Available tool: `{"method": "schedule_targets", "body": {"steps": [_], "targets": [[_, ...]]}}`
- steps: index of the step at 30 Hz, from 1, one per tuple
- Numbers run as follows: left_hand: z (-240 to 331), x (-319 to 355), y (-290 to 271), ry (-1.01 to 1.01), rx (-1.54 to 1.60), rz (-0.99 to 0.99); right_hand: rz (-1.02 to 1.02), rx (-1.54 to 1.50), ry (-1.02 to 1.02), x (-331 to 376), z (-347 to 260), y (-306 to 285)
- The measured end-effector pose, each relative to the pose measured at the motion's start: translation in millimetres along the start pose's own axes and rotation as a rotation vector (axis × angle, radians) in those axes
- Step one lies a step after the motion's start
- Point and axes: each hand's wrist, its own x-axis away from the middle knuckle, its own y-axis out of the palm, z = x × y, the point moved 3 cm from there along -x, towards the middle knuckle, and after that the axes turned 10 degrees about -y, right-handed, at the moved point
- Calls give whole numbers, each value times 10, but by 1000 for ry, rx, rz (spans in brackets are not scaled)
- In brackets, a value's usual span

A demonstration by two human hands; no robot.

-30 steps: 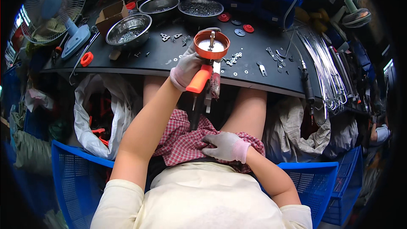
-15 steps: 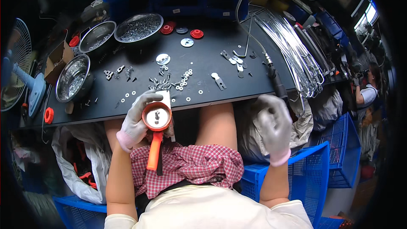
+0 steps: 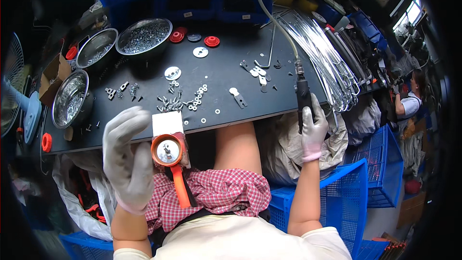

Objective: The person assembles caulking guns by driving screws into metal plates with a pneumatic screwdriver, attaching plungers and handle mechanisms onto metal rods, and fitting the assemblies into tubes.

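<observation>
Hands (image 3: 129, 159) apart — screws (image 3: 170, 104), washers (image 3: 198, 96) and bowls (image 3: 85, 51) beyond.

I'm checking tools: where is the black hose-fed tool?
In the head view, the black hose-fed tool is right of centre at the front bench edge, with the right hand on it, left of the bent metal rods.

Right hand (image 3: 314, 131) on driver (image 3: 302, 95); left hand (image 3: 127, 159) beside orange cup (image 3: 168, 162)

Dim overall; 1 bright window (image 3: 410, 15) at right; metal rods (image 3: 321, 53) glare; edges bend.
</observation>
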Motion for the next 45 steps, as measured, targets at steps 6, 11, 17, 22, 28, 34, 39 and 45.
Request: {"method": "schedule_targets", "body": {"steps": [6,11,17,22,28,34,39,45], "targets": [[322,-161,932,-36,10,-580,80,-522,44,553,-1191,496],[427,-170,1058,-212,180,-366,-10,-194,-441,738,-1739,637],[576,3,883,44,269,-270,-86,-759,-444,553,-2028,654],[632,249,1134,379,132,2,-151,-1256,-362,578,-2041,584],[704,349,1153,387,321,27,-174,-1770,-226,675,-2219,601],[827,440,1140,243,429,-1,-122,-2242,-44,736,-2327,490],[766,458,1066,298,353,53,-47,-2636,129,775,-2509,596],[754,569,1084,358,366,114,89,-1839,74,1017,-2225,693]]}}
